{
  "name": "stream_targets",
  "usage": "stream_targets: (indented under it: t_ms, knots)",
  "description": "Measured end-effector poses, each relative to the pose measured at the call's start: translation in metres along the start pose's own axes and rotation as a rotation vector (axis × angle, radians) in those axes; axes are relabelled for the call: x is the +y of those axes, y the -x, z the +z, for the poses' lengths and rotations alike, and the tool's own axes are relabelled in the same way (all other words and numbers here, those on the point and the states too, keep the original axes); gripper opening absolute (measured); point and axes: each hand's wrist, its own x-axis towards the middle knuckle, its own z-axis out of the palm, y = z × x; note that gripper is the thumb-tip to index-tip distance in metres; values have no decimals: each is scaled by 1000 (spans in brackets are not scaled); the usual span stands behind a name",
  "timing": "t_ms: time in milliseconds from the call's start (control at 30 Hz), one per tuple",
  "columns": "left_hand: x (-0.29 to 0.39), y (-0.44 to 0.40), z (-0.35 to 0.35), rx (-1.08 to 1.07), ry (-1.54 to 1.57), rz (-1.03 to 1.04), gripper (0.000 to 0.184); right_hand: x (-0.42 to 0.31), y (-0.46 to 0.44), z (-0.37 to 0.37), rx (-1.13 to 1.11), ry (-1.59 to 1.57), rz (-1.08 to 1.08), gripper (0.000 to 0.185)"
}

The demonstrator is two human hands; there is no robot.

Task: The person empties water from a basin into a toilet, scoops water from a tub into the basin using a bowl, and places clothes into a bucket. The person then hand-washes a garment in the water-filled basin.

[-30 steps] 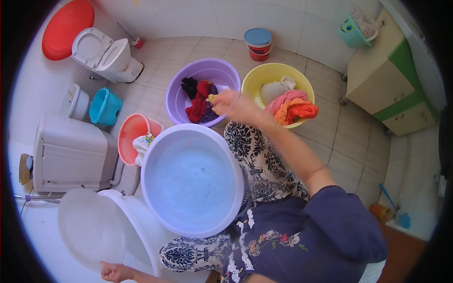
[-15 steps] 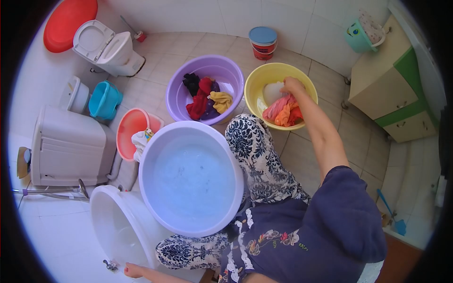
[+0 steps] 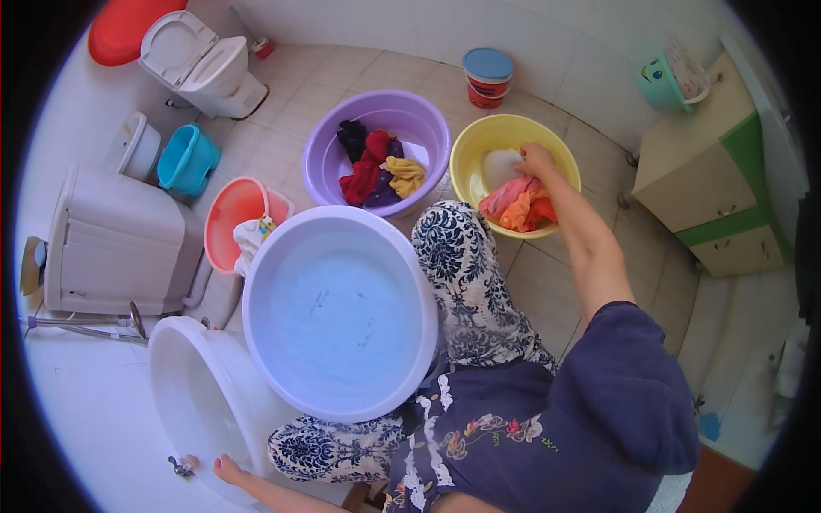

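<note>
Reaching into a yellow basin (image 3: pixel 462 158), the right hand (image 3: pixel 536 160) is at white cloth (image 3: pixel 499 168), whether clamped unclear. Pink cloth (image 3: pixel 499 198) and orange cloth (image 3: pixel 528 212) lie alongside. Beside a white tub (image 3: pixel 181 385), the left hand (image 3: pixel 227 468) has a likewise unclear grip.

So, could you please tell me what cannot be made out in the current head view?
- Head view, right hand: whether it grips the pink crumpled cloth is hidden by the hand itself.
- Head view, red curved plastic object: cut off by the top edge.
- Head view, dark specks in the pale-blue round plastic basin: too small to identify.
</note>
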Motion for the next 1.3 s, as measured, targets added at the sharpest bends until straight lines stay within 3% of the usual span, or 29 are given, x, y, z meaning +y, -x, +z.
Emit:
stream_targets:
  t_ms: [333, 667, 767, 867, 1067, 1300]
  knots:
    - [27, 18, -10, 115, -21, 14, 40, 19, 1, 1, 142, -200, -139, 30]
    - [12, 6, -4, 135, 86, 33, 33, -4, 18, -41, 335, -224, -256, 26]
    - [8, 2, -3, 148, 96, 54, 32, -17, 26, -64, 257, -284, -275, 24]
    - [9, 2, -4, 143, 122, 56, 32, -17, 27, -76, 166, -495, -265, 22]
    - [12, 7, -5, 176, 159, 93, 30, -1, 42, -82, 365, -673, -149, 15]
    - [49, 32, -18, 321, 203, 192, 22, -24, 75, -150, 515, -932, -341, 12]
